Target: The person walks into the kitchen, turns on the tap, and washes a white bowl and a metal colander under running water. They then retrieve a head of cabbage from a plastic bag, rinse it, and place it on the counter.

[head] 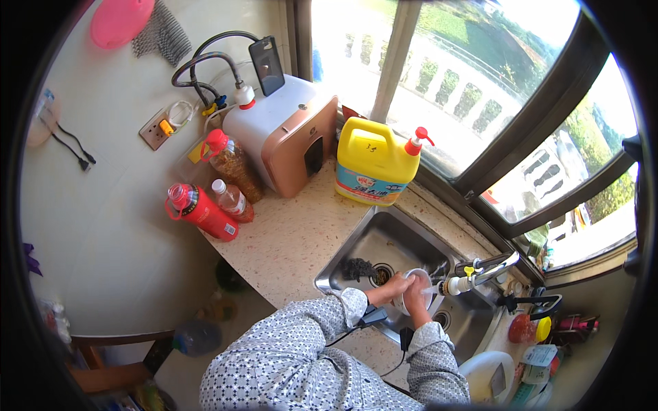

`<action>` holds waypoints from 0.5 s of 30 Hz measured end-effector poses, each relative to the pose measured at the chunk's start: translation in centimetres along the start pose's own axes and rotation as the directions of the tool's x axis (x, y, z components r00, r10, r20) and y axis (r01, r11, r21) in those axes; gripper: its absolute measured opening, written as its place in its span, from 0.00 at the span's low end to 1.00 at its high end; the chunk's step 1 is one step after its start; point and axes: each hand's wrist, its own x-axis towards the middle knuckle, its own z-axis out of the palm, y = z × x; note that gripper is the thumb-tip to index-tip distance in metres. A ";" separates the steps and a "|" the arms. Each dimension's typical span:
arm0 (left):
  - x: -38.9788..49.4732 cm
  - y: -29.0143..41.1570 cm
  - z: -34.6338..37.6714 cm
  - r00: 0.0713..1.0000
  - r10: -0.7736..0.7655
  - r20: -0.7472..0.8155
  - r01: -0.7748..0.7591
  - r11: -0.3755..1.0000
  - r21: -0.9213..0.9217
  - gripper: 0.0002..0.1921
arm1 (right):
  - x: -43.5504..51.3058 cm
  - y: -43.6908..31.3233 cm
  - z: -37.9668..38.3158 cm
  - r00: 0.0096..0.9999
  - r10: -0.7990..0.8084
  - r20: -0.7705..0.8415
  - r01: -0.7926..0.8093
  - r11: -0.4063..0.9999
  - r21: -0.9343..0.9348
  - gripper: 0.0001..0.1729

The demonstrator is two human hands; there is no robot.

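Over the divider of a double stainless steel sink, my left hand grips the near-left rim of a white bowl. My right hand reaches into the same bowl, its fingers against the inside; what lies under them is hidden. Water runs from the faucet at the bowl's right side. A dark scouring pad rests in the left basin, beside a drain strainer with food scraps in it.
A yellow detergent jug with a red pump stands behind the sink. Left of it are a water heater-like appliance with a phone on top, and several bottles. Jars and a white basin sit at the right.
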 end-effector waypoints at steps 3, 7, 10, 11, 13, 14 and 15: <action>0.2 0.5 -1.6 0.999 -0.027 0.040 0.032 0.990 -0.141 0.27 | 0.2 -0.6 1.3 0.924 0.062 0.377 -0.293 0.747 0.596 0.12; -0.7 0.8 -3.7 0.993 0.007 0.116 0.011 0.987 -0.158 0.24 | -0.9 0.6 -2.7 0.748 0.136 0.650 0.066 0.959 -0.276 0.13; -1.5 1.0 -4.4 0.951 -0.118 0.285 0.204 0.934 -0.294 0.28 | -0.7 2.1 -5.0 0.998 -0.050 -0.022 0.042 0.957 -0.287 0.28; -1.8 0.9 -4.2 0.947 -0.174 0.269 0.269 0.889 -0.371 0.28 | -0.4 2.7 -5.4 0.988 0.092 -0.124 -0.110 0.983 -0.146 0.33; -2.2 0.5 -4.1 0.921 -0.249 0.301 0.379 0.752 -0.539 0.28 | 0.1 3.3 -5.4 0.680 0.608 0.411 -0.718 0.435 0.544 0.32; -2.3 0.1 -3.7 0.898 -0.242 0.369 0.423 0.711 -0.562 0.28 | 0.2 3.2 -5.1 0.688 0.589 0.424 -0.707 0.411 0.575 0.32; -2.5 -0.5 -3.2 0.885 -0.203 0.419 0.419 0.740 -0.526 0.28 | 0.5 3.2 -5.2 0.700 0.579 0.418 -0.686 0.381 0.620 0.31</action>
